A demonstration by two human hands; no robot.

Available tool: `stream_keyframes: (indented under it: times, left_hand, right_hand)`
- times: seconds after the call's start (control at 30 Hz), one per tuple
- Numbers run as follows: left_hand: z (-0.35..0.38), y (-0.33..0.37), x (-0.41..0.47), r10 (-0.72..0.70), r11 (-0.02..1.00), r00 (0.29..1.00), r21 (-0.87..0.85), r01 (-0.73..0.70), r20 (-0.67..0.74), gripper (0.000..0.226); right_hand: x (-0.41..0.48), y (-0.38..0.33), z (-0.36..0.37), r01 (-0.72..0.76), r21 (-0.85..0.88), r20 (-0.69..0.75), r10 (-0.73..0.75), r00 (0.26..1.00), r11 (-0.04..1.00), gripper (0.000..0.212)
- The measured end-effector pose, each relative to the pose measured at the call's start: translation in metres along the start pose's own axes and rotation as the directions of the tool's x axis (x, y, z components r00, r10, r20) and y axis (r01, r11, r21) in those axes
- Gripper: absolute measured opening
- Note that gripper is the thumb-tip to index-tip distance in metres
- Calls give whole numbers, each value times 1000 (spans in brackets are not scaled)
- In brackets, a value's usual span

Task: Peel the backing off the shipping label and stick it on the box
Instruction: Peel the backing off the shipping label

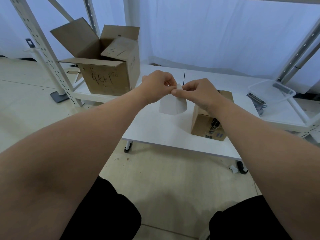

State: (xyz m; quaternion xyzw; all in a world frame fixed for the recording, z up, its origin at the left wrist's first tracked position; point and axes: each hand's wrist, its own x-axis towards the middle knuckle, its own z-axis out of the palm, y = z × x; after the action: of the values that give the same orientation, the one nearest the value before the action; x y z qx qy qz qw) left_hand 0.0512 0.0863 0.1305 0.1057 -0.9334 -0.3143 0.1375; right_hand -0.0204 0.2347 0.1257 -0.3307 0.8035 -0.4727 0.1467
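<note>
Head cam: you're pinching shipping label [173, 105] top corner, left hand [156, 84] and right hand [199, 94] both closed on it, hanging above worktop [155, 129]. Peel looking just started. Next: separate backing, then box [207, 125] just right.

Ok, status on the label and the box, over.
Left hand and right hand pinch label top, midair. Small box on table, unlabelled side showing. Nothing between.
</note>
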Motion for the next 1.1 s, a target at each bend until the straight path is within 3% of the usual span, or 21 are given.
stream_keyframes:
  times: [0.13,0.37,0.8,1.1]
  left_hand:
    - [-1,0,-1,21,999,1000,37,-21,2,4]
    - [2,-3,1,49,996,999,75,-49,-1,8]
    - [10,-12,10,-121,966,990,220,135,-75,20]
    - [8,-17,10,-173,942,981,276,190,-86,14]
  right_hand:
    - [-1,-2,0,-7,13,0,7,1000,1000,42]
    - [1,4,-2,12,-99,-33,-15,999,995,24]
    - [5,4,5,17,-116,-62,-24,998,993,17]
    - [5,4,6,28,-110,-50,-33,998,994,16]
